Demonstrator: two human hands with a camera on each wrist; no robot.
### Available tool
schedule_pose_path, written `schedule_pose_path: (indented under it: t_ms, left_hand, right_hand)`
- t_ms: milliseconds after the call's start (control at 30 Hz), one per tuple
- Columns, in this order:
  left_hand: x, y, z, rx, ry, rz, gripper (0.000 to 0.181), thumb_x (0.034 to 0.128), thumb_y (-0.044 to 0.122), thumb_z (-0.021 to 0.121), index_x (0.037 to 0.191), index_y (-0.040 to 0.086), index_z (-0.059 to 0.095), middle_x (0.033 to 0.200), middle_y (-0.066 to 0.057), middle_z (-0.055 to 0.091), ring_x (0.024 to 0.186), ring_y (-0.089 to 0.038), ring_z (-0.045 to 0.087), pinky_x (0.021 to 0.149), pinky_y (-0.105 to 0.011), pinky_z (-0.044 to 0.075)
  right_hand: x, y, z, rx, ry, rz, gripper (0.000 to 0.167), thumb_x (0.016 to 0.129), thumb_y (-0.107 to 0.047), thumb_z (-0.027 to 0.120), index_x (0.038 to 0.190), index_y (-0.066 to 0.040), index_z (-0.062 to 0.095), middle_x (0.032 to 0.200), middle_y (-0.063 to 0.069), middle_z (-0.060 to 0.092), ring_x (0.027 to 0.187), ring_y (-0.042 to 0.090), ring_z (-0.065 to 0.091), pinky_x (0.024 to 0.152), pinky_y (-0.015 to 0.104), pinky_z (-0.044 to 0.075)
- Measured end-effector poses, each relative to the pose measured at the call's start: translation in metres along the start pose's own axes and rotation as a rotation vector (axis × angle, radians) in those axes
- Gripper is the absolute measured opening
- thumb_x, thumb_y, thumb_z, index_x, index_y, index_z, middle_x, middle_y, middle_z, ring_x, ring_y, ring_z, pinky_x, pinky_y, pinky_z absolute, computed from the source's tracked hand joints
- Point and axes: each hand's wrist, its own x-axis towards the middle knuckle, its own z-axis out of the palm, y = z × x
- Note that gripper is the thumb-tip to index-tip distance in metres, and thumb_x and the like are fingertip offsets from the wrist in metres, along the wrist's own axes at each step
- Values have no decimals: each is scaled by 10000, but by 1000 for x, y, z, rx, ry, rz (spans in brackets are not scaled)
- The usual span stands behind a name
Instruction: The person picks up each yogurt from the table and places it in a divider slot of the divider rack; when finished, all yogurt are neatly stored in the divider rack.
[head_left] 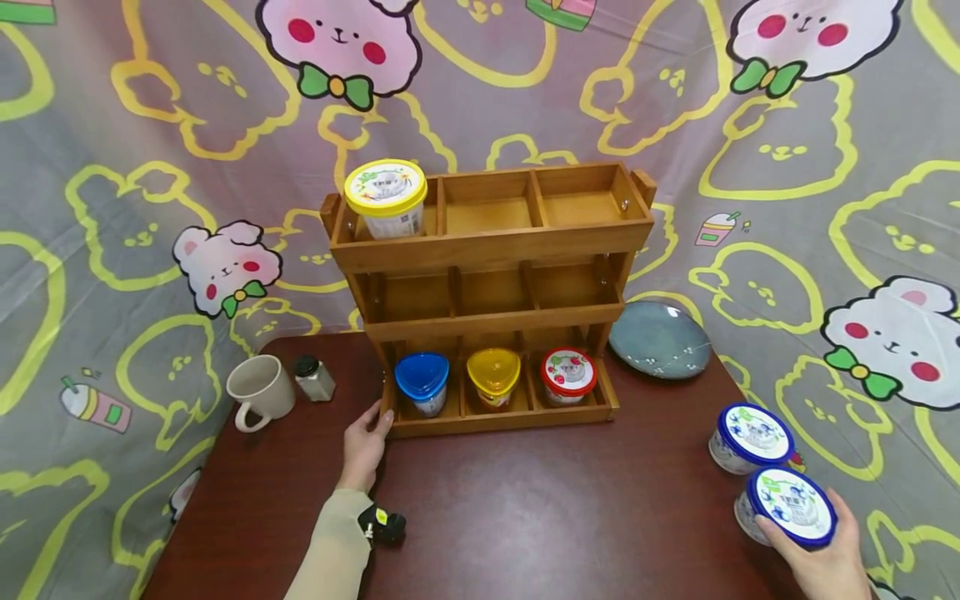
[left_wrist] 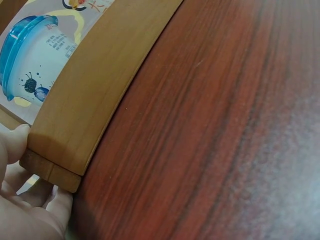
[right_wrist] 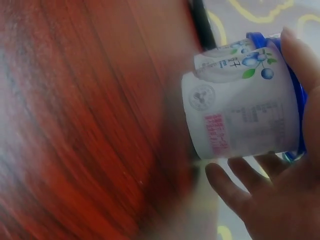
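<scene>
On the table stands a three-tier wooden rack [head_left: 491,242] with divided compartments. My left hand [head_left: 365,442] grips its lower left corner, thumb on one side and fingers on the other in the left wrist view. At the right edge, my right hand [head_left: 832,550] holds a blue-lidded yogurt tub [head_left: 795,507] by its sides. A matching blue-lidded tub [head_left: 752,437] stands just behind it. The bottom tier holds a blue-lidded cup [head_left: 422,377], a yellow-lidded cup [head_left: 493,372] and a red-lidded tub [head_left: 568,372]. A large yellow-lidded tub [head_left: 386,192] sits in the top left compartment.
To the rack's left are a beige mug [head_left: 261,390] and a small black-capped jar [head_left: 315,379]. A grey-blue plate [head_left: 660,340] lies to its right. Patterned curtain [head_left: 810,183] surrounds the brown table [head_left: 517,508] at the back and sides.
</scene>
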Motion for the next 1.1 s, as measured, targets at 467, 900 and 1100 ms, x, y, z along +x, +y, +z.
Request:
schedule_pose_path:
  t_ms: [467, 900, 1100]
  left_hand:
    - [-1, 2, 0, -5, 0, -2, 519, 1014, 249, 591, 1466, 26, 467, 1489, -183, 446, 1361, -328, 402, 1112, -497, 327]
    - [-3, 1, 1, 4, -4, -8, 525, 1020, 253, 580, 1470, 14, 454, 1495, -192, 435, 1371, -339, 387, 1119, -513, 309]
    - [-2, 1, 1, -2, 0, 0, 519, 1024, 245, 574, 1467, 5, 453, 1490, -198, 440, 1370, -339, 389, 1120, -502, 311]
  right_hand:
    - [-3, 7, 10, 80, 122, 2, 1107, 794, -259, 839, 1580, -66, 84, 1540, 290, 249, 1317, 450, 297, 1173, 442, 174]
    - [-12, 5, 14, 67, 170, 68, 1117, 762, -338, 854, 1572, -47, 143, 1519, 298, 292, 1306, 472, 320, 1125, 575, 228]
    - [-22, -9, 16, 97, 162, 55, 1108, 766, -327, 861, 1576, -70, 150, 1530, 274, 290, 1319, 440, 305, 1152, 526, 212]
